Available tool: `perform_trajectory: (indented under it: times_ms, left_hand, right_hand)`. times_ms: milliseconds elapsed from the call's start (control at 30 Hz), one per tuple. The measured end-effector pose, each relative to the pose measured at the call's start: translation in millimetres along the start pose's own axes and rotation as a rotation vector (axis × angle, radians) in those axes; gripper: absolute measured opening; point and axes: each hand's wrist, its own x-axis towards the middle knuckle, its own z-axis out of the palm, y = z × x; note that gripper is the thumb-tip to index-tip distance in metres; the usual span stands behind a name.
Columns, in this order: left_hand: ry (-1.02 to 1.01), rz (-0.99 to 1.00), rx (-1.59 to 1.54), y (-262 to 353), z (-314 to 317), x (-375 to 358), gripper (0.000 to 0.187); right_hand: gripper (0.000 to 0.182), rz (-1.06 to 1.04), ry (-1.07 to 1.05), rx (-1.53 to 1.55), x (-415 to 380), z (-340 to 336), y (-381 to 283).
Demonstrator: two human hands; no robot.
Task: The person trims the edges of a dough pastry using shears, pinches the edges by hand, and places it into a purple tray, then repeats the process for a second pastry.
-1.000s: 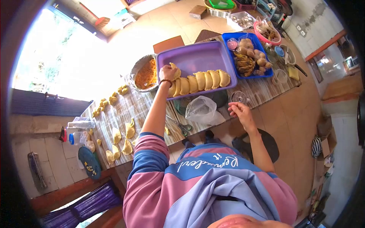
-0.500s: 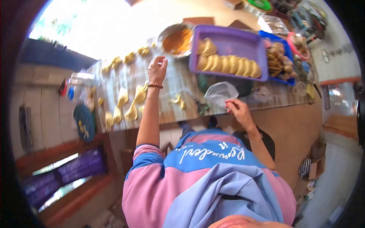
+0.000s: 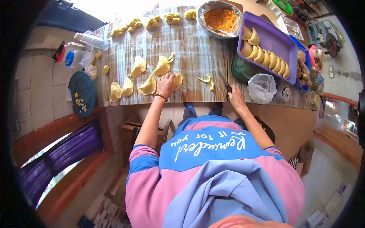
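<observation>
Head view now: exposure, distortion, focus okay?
Head view: top-left background blown out, pale sheen across the table; fisheye bending toward the edges, corners black; left hand and purple tray reasonably sharp, no obvious motion blur.

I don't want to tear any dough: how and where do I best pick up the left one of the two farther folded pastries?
I'd cradle that pastry by its broad middle, not a pointed corner, bringing the left hand in from above and its left. It lies half-moon shaped, with bare tabletop that side; its neighbour sits on the right.
</observation>
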Motion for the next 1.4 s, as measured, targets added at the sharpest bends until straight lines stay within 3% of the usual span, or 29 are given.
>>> perform_trajectory:
  times_ms: [67, 200, 267, 333, 367, 467, 500, 567, 700, 867, 1200, 1300, 1400]
  left_hand:
    - [-0.049, -0.053, 0.055, 2, -2, 9, 0.048]
    - [-0.368, -0.108, 0.049, -13, -1, 35, 0.042]
    - [-0.328, -0.102, -0.037, -11, -5, 33, 0.040]
    - [-0.277, -0.109, -0.119, -8, -13, 29, 0.039]
    - [-0.286, -0.240, -0.406, -7, -14, 25, 0.038]
    - [-0.246, -0.569, -1.211, 8, -21, 14, 0.036]
    - [-0.203, -0.635, -1.445, 24, -31, 6, 0.036]
    - [-0.112, -0.719, -1.862, 40, -29, 5, 0.043]
    - [-0.058, -0.611, -2.181, 83, -47, 10, 0.037]
    - [0.049, -0.505, -2.292, 116, -60, 19, 0.032]
    - [0.106, -0.517, -2.387, 136, -72, 15, 0.030]
    - [0.098, -0.500, -2.427, 136, -67, 12, 0.031]
    - [0.128, -0.543, -2.420, 139, -66, 9, 0.031]
  right_hand:
    - [0.039, 0.097, -0.080, -0.041, -3, -4, -7]
    - [0.039, 0.112, -0.050, -0.052, -7, 4, -7]
    - [0.040, 0.073, -0.057, -0.078, -3, 8, -2]
    - [0.039, 0.104, -0.237, 0.128, 3, -5, -2]
    - [0.039, 0.115, -0.331, 0.234, 4, -11, -3]
    - [0.041, 0.462, -0.695, 1.098, 9, -20, -6]
    - [0.040, 0.451, -0.699, 1.256, 5, -43, -23]
    - [0.039, 0.332, -0.681, 1.369, 1, -56, -39]
    - [0.037, 0.143, -0.607, 1.454, -8, -63, -57]
    - [0.035, 0.076, -0.546, 1.404, -26, -79, -71]
    - [0.055, -0.030, -0.530, 1.157, -36, -89, -74]
    - [0.056, -0.068, -0.529, 1.139, -39, -94, -76]
    - [0.045, -0.071, -0.543, 1.142, -40, -100, -83]
